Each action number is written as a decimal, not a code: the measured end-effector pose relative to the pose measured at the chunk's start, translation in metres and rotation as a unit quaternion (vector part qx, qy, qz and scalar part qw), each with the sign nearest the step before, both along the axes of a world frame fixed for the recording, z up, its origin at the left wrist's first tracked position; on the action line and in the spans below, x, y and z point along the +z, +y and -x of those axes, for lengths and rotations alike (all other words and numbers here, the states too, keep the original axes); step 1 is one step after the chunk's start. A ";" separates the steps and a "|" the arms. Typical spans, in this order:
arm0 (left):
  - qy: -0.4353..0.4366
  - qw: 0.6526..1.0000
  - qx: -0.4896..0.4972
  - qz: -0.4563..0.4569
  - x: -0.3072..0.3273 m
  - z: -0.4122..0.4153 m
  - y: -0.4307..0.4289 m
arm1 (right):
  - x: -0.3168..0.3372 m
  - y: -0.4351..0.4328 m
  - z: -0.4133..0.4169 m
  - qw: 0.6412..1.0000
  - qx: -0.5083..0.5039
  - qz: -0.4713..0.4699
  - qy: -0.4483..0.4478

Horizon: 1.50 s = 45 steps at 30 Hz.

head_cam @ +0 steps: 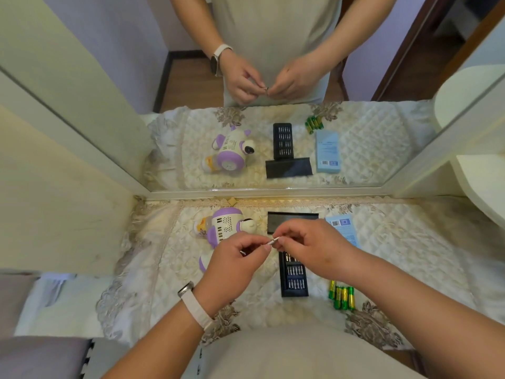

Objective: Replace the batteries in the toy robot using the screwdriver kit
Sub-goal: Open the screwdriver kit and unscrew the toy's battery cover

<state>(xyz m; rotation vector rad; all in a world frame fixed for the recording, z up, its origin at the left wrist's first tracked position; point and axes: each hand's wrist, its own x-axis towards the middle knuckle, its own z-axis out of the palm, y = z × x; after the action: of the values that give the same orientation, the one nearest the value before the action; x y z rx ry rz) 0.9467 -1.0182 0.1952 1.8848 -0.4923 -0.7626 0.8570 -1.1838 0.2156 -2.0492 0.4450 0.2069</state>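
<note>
The purple and white toy robot (222,227) lies on its side at the back of the quilted table, partly behind my left hand. The black screwdriver kit tray (293,276) with rows of bits lies open under my right wrist. Both hands are raised above the table and meet at a small silver screwdriver piece (274,240). My left hand (235,262) pinches its near end, and my right hand (306,243) pinches the other end. Several green batteries (342,295) lie to the right of the tray.
The kit's black lid (292,220) lies behind my right hand. A light blue box (345,228) sits at the back right. A mirror (273,105) stands along the table's far edge and reflects everything. The quilted cloth (410,255) covers the table.
</note>
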 end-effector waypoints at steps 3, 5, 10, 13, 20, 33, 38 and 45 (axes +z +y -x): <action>-0.006 1.000 -0.010 -0.011 -0.003 -0.001 -0.003 | -0.005 -0.003 -0.002 1.000 0.008 0.008 0.006; 0.002 1.000 -0.004 -0.013 -0.003 -0.002 -0.005 | -0.009 -0.005 -0.002 1.000 0.006 0.008 0.001; 0.010 1.000 -0.012 -0.016 -0.005 -0.003 -0.007 | -0.015 -0.005 -0.002 1.000 0.002 0.000 0.005; -0.018 0.999 -0.040 -0.026 -0.008 -0.006 -0.006 | -0.015 -0.006 -0.004 1.000 0.019 0.011 0.015; 0.041 0.999 0.028 -0.006 -0.010 -0.010 -0.005 | -0.018 -0.004 -0.010 0.994 -0.067 -0.091 -0.011; 0.159 0.972 0.167 0.040 -0.031 -0.011 0.016 | -0.043 0.048 -0.021 0.979 -0.098 -0.172 0.040; 0.011 0.977 0.212 -0.015 -0.052 -0.017 0.031 | -0.051 0.049 -0.027 0.969 -0.163 -0.181 0.045; 0.001 0.969 0.213 -0.124 -0.090 -0.036 0.049 | -0.057 0.037 -0.023 0.964 -0.191 -0.178 0.047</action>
<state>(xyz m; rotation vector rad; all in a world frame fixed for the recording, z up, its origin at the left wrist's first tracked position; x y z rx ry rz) 0.9828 -0.9697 0.1055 2.1223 0.0211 -0.5556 0.8795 -1.1465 0.1584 -1.5729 0.7922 0.1362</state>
